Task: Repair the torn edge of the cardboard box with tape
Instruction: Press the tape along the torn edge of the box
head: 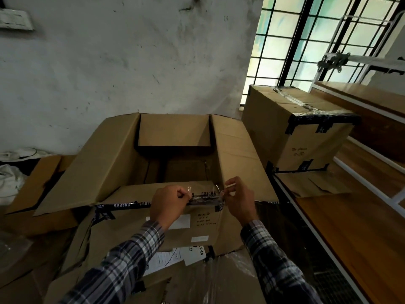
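Open cardboard box [122, 154], flaps spread, near top edge under repair.

Tape strip [205, 197] runs left to right along the box's near rim, at centre frame. Left hand [168, 205] pinches its left end; right hand [240, 199] pinches its right end by the corner. Box interior open beyond. Sealed box [293, 128] stands close at right beside wooden shelving [350, 227]; stained wall [109, 62] behind.

**Hand and arm pose**

Both forearms extend forward in plaid sleeves, converging. Left hand [169, 202]: knuckles up, fingers curled, thumb and forefinger pinched together. Right hand [240, 199]: back facing outward, fingers curled inward, fingertips pinched. The hands are near each other, not touching.
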A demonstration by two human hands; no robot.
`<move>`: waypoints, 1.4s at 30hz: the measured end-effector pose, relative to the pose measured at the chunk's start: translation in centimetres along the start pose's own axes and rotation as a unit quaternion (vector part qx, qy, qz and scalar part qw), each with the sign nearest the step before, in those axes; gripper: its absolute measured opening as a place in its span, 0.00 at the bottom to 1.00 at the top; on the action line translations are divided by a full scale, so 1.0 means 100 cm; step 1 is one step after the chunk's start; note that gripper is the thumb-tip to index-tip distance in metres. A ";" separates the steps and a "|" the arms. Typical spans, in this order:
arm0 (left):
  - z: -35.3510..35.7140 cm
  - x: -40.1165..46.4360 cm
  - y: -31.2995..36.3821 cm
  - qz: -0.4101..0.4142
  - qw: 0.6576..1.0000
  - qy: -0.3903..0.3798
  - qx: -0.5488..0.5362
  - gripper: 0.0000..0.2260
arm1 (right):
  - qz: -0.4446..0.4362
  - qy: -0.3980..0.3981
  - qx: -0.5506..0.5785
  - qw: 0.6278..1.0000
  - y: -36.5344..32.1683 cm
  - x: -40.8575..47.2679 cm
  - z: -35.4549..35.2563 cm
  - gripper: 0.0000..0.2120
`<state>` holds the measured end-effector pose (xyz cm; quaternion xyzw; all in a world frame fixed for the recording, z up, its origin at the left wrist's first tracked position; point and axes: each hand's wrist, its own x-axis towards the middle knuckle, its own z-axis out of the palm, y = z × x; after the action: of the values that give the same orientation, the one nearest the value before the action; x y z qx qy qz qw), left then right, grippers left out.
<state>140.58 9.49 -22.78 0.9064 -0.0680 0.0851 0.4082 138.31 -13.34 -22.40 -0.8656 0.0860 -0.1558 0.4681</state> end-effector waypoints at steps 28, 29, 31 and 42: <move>0.006 0.017 0.003 -0.071 0.996 -0.046 -0.028 0.20 | 0.088 -0.077 -0.048 0.992 -0.012 0.031 -0.016 0.22; 0.006 0.017 0.003 -0.073 0.996 -0.042 -0.038 0.20 | 0.089 -0.077 -0.050 0.992 -0.012 0.031 -0.016 0.22; 0.005 0.018 0.004 -0.072 0.996 -0.037 -0.041 0.20 | 0.085 -0.076 -0.054 0.992 -0.013 0.032 -0.017 0.23; 0.004 0.019 0.005 -0.058 0.994 -0.027 -0.090 0.20 | 0.121 -0.078 0.005 0.989 -0.012 0.038 -0.018 0.26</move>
<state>142.37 8.74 -22.31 0.8702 -0.0341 0.0301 0.4906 141.23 -15.20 -19.74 -0.8557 0.1528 -0.0300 0.4935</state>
